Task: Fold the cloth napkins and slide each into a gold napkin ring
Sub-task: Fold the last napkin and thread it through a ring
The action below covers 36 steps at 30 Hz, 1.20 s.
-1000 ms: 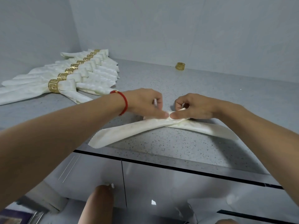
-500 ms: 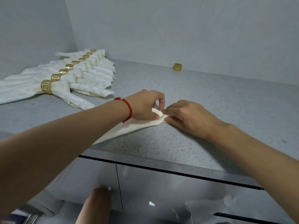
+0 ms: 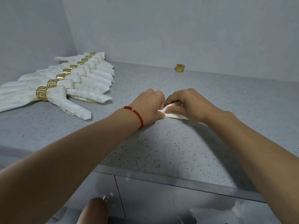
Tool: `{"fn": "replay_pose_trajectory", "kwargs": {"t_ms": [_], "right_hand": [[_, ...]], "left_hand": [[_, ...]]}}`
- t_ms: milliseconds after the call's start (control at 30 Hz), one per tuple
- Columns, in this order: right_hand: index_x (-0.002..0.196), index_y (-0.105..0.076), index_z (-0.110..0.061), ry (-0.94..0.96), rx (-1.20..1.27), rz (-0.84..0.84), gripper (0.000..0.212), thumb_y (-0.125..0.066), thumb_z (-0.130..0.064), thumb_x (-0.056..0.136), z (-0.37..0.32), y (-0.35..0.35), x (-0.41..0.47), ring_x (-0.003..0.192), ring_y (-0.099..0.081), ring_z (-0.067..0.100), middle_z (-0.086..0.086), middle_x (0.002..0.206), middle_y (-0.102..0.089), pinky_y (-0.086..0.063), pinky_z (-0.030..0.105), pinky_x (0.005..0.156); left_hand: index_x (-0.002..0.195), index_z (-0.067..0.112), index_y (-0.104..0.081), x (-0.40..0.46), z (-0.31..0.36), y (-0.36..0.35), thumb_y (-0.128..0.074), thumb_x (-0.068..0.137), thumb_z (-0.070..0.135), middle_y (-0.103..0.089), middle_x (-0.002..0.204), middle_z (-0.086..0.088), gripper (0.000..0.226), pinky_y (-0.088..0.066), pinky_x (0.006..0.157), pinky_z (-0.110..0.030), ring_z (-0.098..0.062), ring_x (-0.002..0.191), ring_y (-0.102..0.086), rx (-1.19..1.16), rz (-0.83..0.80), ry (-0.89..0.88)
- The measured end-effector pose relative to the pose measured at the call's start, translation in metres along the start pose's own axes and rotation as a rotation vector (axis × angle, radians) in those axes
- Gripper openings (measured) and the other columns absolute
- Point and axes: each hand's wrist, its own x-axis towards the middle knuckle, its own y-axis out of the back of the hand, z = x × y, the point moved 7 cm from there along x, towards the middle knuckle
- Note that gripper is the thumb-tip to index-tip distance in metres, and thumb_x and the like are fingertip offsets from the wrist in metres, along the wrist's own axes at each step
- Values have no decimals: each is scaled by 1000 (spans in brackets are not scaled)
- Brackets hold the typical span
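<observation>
We have both hands together over the middle of the napkin (image 3: 169,113), which lies on the grey counter (image 3: 161,151) right under our fingers. Our left hand (image 3: 149,106) has its fingers curled down onto the cloth, holding the folded middle in place. Our right hand (image 3: 184,102) pinches the same bunch from the other side, its thumb lying across the white fold. Most of the napkin is hidden under the hands; only the small gathered hump between them and a strip running out beneath the right wrist can be seen.

We judge the step in hand to be the folding itself, gathering the centre tight enough to pass through a ring.

The loose gold ring (image 3: 179,68) stands well beyond our right hand, near the back wall, apart from the cloth. Far off to the left of our left hand lies the row of finished napkins (image 3: 90,88), each already in its ring.

The next move, as we see it, calls for one hand to keep the pinch on the gathered middle while the other reaches forward for the ring. If the pinch slackens, the fold will likely spring open.
</observation>
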Motion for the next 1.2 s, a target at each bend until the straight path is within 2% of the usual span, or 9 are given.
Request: {"fn": "replay_pose_trajectory", "kwargs": {"t_ms": [133,233,367,567,700,833,933,1033,1200], "right_hand": [[115,-75,-33,-120,48,22,23,-67,-37,94,23,1,12,102,-64,5,-17,111,-73,-51,30,91],[121,-71,-27,-312,213,253,31,-54,-43,100,64,7,19,104,-60,5,-15,117,-69,-43,25,90],[108,-66,-10,-594,206,492,33,-39,-28,108,135,2,30,75,-54,8,6,101,-68,-39,22,62],[113,-61,-11,-829,-22,497,30,-42,-33,107,199,2,80,81,-56,24,9,104,-67,-41,35,69],[134,-49,-14,-754,-197,429,42,-47,-44,104,218,3,125,105,-60,33,13,124,-59,-40,39,76],[149,-40,-22,-579,-269,326,52,-51,-41,101,238,-6,171,125,-49,35,12,142,-47,-47,49,87],[133,-58,-19,-520,-299,278,39,-49,-40,102,251,-12,185,124,-44,35,8,141,-46,-43,47,92],[109,-69,-8,-520,-231,385,32,-54,-35,102,251,-7,182,118,-47,35,18,127,-51,-48,44,89],[83,-73,-4,-677,260,633,32,-65,-33,96,248,10,141,81,-64,26,10,82,-71,-45,33,70]], "left_hand": [[87,19,-49,15,-2,-3,-69,88,27,-57,96,-8,21,-40,70,-32,-28,92,-57,74,57,48],[106,11,-54,31,-14,-1,-59,94,16,-60,111,-14,14,-39,79,-38,-34,103,-57,226,154,111],[101,13,-53,55,-44,6,-62,93,14,-62,106,-13,12,-33,72,-33,-32,96,-60,218,208,286],[99,16,-53,75,-62,1,-58,99,31,-63,102,-9,17,-32,70,-32,-29,95,-60,244,169,323],[93,20,-47,83,-69,0,-52,101,35,-55,90,0,18,-36,74,-30,-23,94,-57,216,164,298],[81,23,-34,92,-82,-3,-46,103,35,-35,72,9,27,-36,73,-28,-17,83,-49,224,207,299],[79,24,-31,95,-90,-5,-41,104,34,-33,69,9,29,-30,70,-27,-15,76,-41,273,229,325],[77,24,-29,94,-88,-6,-42,104,33,-33,68,9,31,-28,67,-27,-14,70,-39,313,229,324],[85,20,-43,93,-89,2,-54,95,34,-35,69,5,20,-33,61,-28,-13,66,-36,243,246,351]]}}
